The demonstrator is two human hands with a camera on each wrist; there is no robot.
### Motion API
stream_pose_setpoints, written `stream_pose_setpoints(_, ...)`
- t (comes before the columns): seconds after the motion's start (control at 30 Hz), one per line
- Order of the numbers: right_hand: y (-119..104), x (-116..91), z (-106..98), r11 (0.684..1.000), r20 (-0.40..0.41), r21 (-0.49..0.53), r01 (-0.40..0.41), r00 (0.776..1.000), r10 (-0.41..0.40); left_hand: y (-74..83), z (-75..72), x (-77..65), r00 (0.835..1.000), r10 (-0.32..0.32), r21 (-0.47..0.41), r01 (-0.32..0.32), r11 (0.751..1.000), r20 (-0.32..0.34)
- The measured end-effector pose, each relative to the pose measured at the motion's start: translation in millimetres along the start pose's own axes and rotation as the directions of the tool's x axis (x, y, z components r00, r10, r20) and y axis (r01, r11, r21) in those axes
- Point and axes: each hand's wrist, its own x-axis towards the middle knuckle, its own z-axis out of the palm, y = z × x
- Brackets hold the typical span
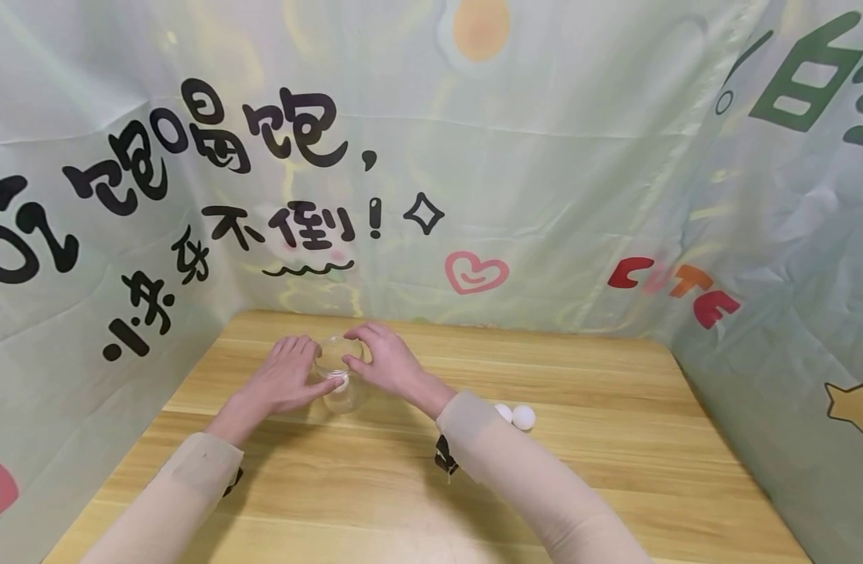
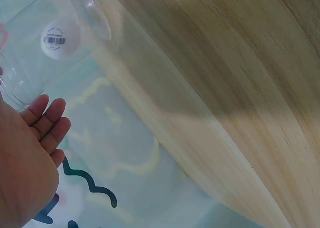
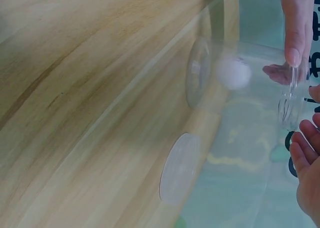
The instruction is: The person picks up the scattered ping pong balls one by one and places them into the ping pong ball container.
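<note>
A clear plastic jar (image 1: 343,400) stands on the wooden table, its rim facing up. Inside it is a white ball (image 2: 60,38) with dark print, like a table tennis ball, between the base and the rim; it looks blurred in the right wrist view. My left hand (image 1: 287,374) holds the jar near its rim, thumb across the front and fingers at the left side. My right hand (image 1: 389,362) is at the rim's right side, thumb and fingers apart, with nothing seen between them. A flat translucent disc (image 3: 179,169), perhaps a lid, lies beside the jar.
Two more white balls (image 1: 523,417) lie on the table (image 1: 601,470) right of the jar, one partly hidden by my right sleeve. A printed cloth (image 1: 544,172) hangs behind the table and along both sides.
</note>
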Motion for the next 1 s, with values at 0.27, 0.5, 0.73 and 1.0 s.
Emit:
stream_pose_setpoints(0.27,-2,-5,-10,1.0,-0.04,0.027,0.0,0.999,0.001,-0.2,-1.0,-0.9,1.0,0.003,0.001,-0.003,1.0,-0.008)
stream_pose_setpoints(0.5,-2,-15,-23,0.994,-0.097,0.108,0.011,0.995,-0.001,0.7,-1.6,-2.0,1.0,0.004,0.001,-0.004,1.0,-0.005)
stream_pose_setpoints(0.73,4,-28,-33,0.985,-0.183,0.165,0.05,0.983,-0.019,0.2,0.5,-2.2,1.0,0.009,0.006,-0.009,1.0,-0.021)
stream_pose_setpoints(1.0,11,-45,-43,0.974,-0.293,0.181,0.133,0.953,-0.075,0.8,0.7,-2.3,1.0,0.002,0.006,-0.002,1.0,-0.015)
